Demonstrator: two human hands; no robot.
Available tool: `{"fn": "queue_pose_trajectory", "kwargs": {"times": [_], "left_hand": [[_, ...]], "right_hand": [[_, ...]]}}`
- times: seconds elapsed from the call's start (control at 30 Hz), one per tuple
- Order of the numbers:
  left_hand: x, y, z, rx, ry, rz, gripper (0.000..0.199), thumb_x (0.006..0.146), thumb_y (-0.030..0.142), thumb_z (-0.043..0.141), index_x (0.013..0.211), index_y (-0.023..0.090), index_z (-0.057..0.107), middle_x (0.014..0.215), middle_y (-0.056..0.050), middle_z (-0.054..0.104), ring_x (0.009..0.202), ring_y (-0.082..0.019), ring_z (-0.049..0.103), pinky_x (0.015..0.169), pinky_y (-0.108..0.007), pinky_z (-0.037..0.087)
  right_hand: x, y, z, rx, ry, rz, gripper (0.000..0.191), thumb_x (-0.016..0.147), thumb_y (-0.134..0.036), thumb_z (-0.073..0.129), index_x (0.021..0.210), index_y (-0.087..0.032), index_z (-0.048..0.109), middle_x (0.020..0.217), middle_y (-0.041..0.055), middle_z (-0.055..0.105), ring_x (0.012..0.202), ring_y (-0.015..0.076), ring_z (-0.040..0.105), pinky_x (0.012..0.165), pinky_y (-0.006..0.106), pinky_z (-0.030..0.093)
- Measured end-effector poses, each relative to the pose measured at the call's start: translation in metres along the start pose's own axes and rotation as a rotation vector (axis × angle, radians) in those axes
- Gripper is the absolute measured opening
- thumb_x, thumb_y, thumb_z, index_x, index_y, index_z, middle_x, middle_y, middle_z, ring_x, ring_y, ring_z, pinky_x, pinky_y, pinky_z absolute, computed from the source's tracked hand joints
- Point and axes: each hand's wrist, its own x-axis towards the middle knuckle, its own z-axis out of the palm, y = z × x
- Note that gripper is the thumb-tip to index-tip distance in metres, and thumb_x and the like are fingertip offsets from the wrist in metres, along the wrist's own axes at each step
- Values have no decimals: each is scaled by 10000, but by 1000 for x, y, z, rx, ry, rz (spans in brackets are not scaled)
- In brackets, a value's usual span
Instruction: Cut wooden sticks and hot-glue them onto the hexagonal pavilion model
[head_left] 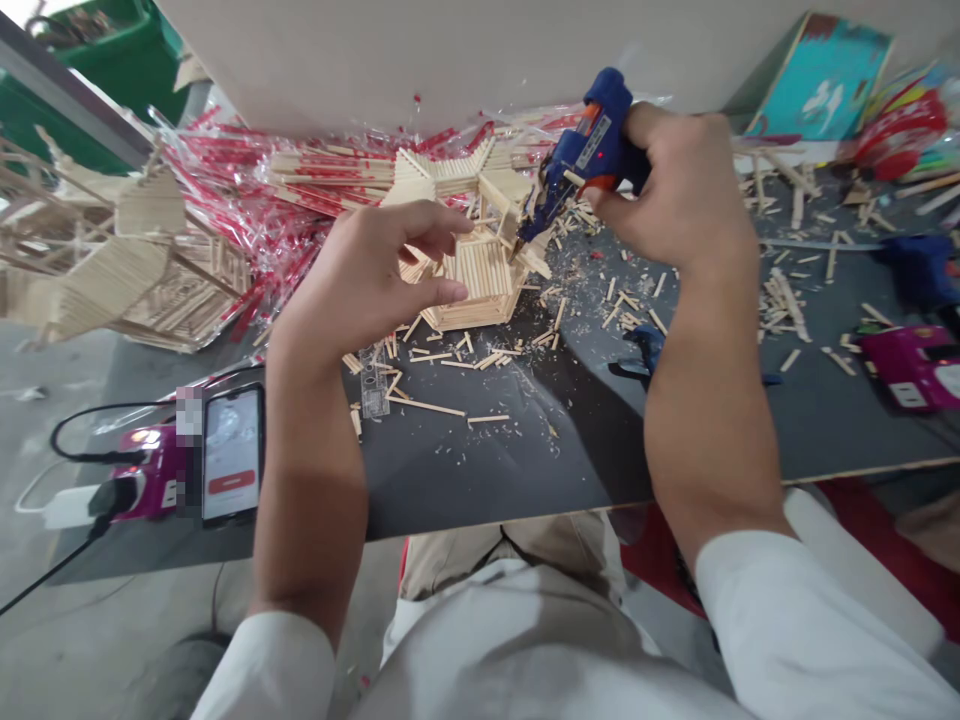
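Note:
My right hand [682, 185] is wrapped round the handle of a blue hot glue gun [592, 140]. Its nozzle points down and left, at the right side of a small model built of thin wooden sticks [480, 270]. Whether the tip touches the sticks I cannot tell. At the model's left side is my left hand [375, 270], thumb and fingers apart with nothing seen between them. The hand covers part of the model's left edge. A panel of sticks laid side by side shows on the model's near face.
Cut stick pieces [487, 358] litter the dark table [465, 470]. A clear ruler [373, 385] lies among them. Red-marked stick bundles [322, 180] in plastic fill the back. Left are another stick model [150, 260], a phone [232, 455] and a purple power socket [154, 470]; right, a second purple socket [911, 365].

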Motion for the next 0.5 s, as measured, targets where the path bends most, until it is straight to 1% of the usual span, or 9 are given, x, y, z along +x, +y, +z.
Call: {"fn": "queue_pose_trajectory", "kwargs": {"times": [0.07, 0.17, 0.27, 0.37, 0.43, 0.5], "left_hand": [[0, 2, 0, 5, 2, -12, 441, 812, 436, 849, 1233, 334, 770, 1123, -39, 795, 1076, -329, 739, 1019, -526, 587], [0, 2, 1, 4, 11, -14, 432, 796, 422, 853, 1212, 336, 779, 1129, -45, 793, 1071, -333, 736, 1024, -538, 588], [2, -1, 3, 0, 24, -5, 443, 793, 412, 868, 1214, 303, 781, 1137, -49, 792, 1038, -306, 735, 1004, -520, 596], [2, -4, 4, 1, 30, -18, 467, 799, 425, 872, 1221, 251, 775, 1139, -52, 791, 1028, -281, 733, 1004, -490, 600], [3, -5, 5, 14, 36, -15, 485, 806, 423, 871, 1233, 215, 772, 1125, -66, 791, 1030, -281, 739, 999, -475, 597], [3, -6, 5, 22, 47, 1, 482, 808, 404, 875, 1241, 218, 773, 1107, -67, 794, 1026, -281, 749, 976, -455, 600]], "right_hand": [[-1, -1, -1, -22, -7, 0, 146, 854, -241, 654, 996, -243, 620, 1005, 103, 762, 816, 243, 625, 734, 334, 419], [-2, -2, -3, -57, -23, 11, 224, 894, -279, 645, 1114, -240, 660, 1051, 109, 763, 860, 254, 639, 756, 332, 439], [-2, -2, -5, -81, -40, 10, 312, 932, -301, 626, 1234, -231, 656, 1092, 127, 760, 903, 274, 659, 782, 344, 459], [-3, 0, -7, -81, -50, 4, 347, 953, -309, 604, 1287, -228, 651, 1128, 146, 763, 932, 294, 682, 798, 359, 468], [-3, 0, -9, -38, -45, -23, 396, 958, -304, 600, 1345, -229, 639, 1203, 151, 762, 1014, 303, 698, 845, 355, 478], [-4, 0, -10, 8, -35, -48, 446, 954, -304, 609, 1389, -210, 629, 1237, 159, 756, 1072, 309, 700, 876, 351, 480]]}}
